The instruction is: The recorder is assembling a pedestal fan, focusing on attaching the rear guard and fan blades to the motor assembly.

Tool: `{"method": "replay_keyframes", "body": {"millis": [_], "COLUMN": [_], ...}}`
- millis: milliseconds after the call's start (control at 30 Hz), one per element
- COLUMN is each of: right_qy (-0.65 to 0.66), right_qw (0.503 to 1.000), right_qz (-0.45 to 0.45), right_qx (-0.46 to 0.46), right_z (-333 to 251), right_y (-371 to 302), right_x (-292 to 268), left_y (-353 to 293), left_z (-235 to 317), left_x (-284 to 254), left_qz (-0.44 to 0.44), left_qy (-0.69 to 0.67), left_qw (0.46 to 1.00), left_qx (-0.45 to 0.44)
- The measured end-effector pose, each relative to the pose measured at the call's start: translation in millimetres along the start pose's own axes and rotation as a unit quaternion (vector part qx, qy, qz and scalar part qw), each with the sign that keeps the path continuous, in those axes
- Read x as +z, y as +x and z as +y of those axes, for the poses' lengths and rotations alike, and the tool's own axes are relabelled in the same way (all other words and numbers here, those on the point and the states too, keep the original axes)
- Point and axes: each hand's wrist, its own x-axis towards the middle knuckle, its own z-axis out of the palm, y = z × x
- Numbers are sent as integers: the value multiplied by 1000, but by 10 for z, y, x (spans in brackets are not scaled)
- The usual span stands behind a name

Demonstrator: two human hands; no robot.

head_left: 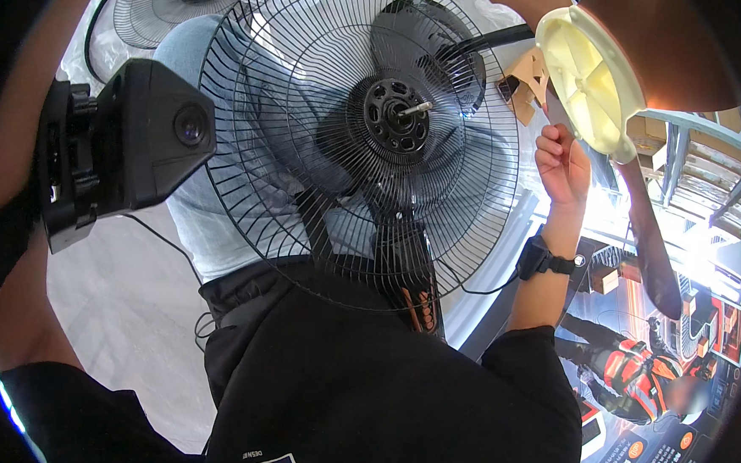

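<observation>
My right hand [563, 167] is raised at the right with its fingers curled, pinching the fan blade near its hub. The fan blade has a cream ribbed hub [590, 82] and several brown blades [653, 248]. In front of me stands a black fan, its round rear wire guard [302, 227] tilted up between my legs. From the motor's black centre [396, 115] a bare metal shaft sticks out. My left forearm [15, 109] runs up along the left edge, carrying a black box with a lens [144, 139]; the left hand lies outside the picture.
Behind the guard is a round black base [414, 38]. Another wire guard [162, 19] lies at the top left, near clear plastic wrap. A piece of brown cardboard [527, 86] sits beyond my right hand. At the lower right is a dark printed panel showing a figure [642, 376] in red gear.
</observation>
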Motion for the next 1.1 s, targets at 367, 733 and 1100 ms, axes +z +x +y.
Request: {"method": "replay_keyframes", "body": {"millis": [367,733,1100], "right_qy": [-131,-235,-363], "right_qw": [991,963,924], "right_qz": [38,113,96], "right_qx": [-9,-70,-76], "right_z": [18,446,227], "right_y": [166,105,189], "right_x": [-189,737,226], "left_y": [-309,-667,-1013], "left_z": [-8,-98,-154], "left_x": [-171,-350,335], "left_qz": [53,117,90], "left_qy": [13,21,-65], "left_qw": [998,989,980], "left_qx": [-42,-82,-167]}}
